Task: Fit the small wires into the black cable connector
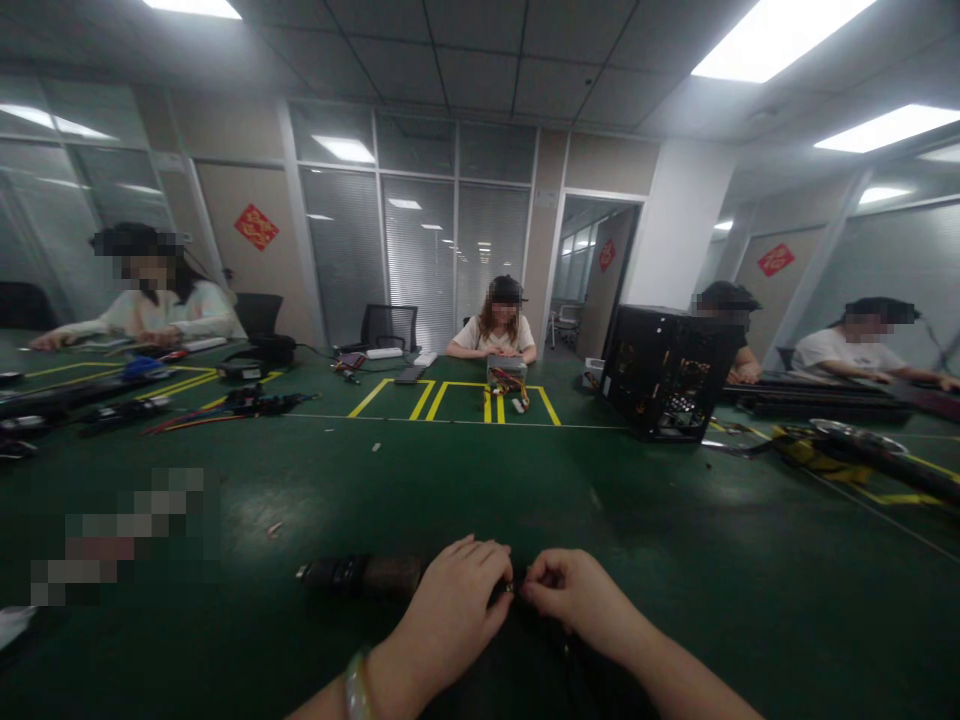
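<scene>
Both hands, left [450,610] & right [581,600], fingers pinched shut on small dark rigid part [360,575] at near bench [675,560] edge; light, fiddly, grip by ends.

your two hands, the left hand [450,610] and the right hand [581,600], are bare, with no gloves or rings showing. your forearms carry no sleeves. a pale green bangle [357,688] circles your left wrist.
</scene>
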Tool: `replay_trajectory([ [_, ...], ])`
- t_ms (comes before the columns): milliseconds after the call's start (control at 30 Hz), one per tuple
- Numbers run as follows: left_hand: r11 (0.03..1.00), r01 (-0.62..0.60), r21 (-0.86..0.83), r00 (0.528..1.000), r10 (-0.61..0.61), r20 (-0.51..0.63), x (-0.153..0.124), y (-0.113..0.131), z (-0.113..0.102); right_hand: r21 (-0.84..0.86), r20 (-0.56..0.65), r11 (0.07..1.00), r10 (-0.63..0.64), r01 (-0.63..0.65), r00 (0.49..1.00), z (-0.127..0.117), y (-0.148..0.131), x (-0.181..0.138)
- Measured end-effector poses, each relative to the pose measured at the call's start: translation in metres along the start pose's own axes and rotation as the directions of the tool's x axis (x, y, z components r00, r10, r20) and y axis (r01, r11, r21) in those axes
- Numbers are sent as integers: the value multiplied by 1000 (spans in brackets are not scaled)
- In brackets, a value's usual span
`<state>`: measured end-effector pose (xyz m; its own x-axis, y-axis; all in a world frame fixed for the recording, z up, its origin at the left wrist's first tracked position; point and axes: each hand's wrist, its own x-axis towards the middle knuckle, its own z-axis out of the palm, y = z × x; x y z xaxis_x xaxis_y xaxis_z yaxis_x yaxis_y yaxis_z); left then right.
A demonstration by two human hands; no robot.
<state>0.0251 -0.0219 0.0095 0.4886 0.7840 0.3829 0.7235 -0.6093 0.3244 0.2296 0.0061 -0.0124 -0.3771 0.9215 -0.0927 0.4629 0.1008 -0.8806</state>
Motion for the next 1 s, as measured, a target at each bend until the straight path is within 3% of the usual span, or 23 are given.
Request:
replay_trajectory([
  [800,999,-20,31,999,19,46,1,0,-1,-37,-1,999,-1,1,1000,-1,-4,-2],
  [1000,1000,22,-6,999,-22,25,0,1,-1,-58,-37,997,-44,42,998,-1,2,0],
])
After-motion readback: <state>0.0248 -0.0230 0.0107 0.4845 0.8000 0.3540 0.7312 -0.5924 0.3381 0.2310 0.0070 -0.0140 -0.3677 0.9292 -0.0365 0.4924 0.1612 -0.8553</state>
